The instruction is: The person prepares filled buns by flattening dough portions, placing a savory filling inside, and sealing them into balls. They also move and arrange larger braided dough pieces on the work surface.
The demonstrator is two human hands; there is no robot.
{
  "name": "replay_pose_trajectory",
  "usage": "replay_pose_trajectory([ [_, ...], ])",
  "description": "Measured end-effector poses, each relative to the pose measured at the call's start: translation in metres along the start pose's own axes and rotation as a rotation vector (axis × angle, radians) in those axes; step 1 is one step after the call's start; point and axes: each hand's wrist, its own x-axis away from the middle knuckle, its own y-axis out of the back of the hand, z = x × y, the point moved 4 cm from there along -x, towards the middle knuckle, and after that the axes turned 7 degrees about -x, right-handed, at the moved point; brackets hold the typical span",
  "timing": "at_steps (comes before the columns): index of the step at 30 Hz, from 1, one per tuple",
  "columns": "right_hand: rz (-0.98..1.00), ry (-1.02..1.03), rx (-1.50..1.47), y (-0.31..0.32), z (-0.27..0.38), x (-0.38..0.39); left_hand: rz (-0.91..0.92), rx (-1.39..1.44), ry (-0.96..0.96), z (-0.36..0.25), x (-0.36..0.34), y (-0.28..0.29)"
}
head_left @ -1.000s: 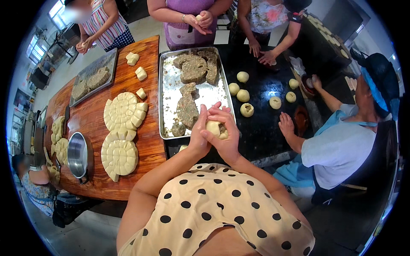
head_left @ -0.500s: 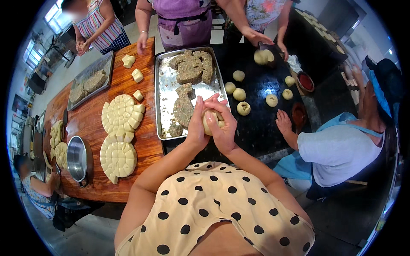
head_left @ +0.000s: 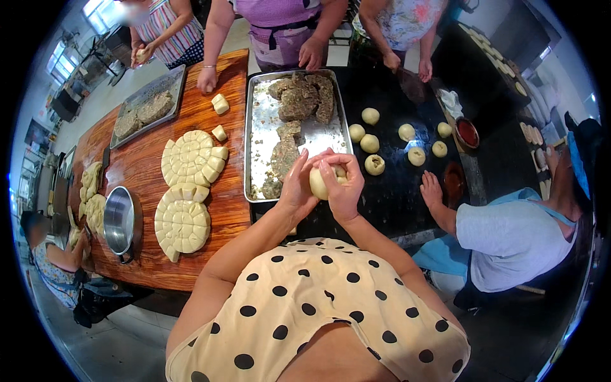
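I see the left hand point(head_left: 297, 189) and right hand point(head_left: 345, 196) cupping a dough ball point(head_left: 319, 184) by the near right corner of the metal tray point(head_left: 261, 130). Left of it, my feed shows scored dough rounds point(head_left: 182, 223); right of it, pale buns point(head_left: 369, 143).

And there the right hand point(head_left: 345, 191) masked part of the dough ball point(head_left: 318, 184), the left hand point(head_left: 298, 188) hid some filling point(head_left: 285, 151), and the top edge cropped the purple-clad worker point(head_left: 279, 18) above the chest

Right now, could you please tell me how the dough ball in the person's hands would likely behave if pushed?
The dough ball, cupped between left hand and right hand, looks pale and doughy, so it would probably dent. Its rounded side suggests it might roll if released.
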Motion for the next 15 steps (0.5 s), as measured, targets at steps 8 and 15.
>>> replay_pose_trajectory([
  [8, 0.263, 0.237, 0.367, -0.012, -0.005, 0.019, -0.145, 0.055, -0.072, 0.044, -0.022, 0.064],
  [15, 0.372, 0.08, 0.245, -0.01, 0.006, 0.015, -0.108, 0.032, 0.103, 0.032, -0.008, 0.044],
])
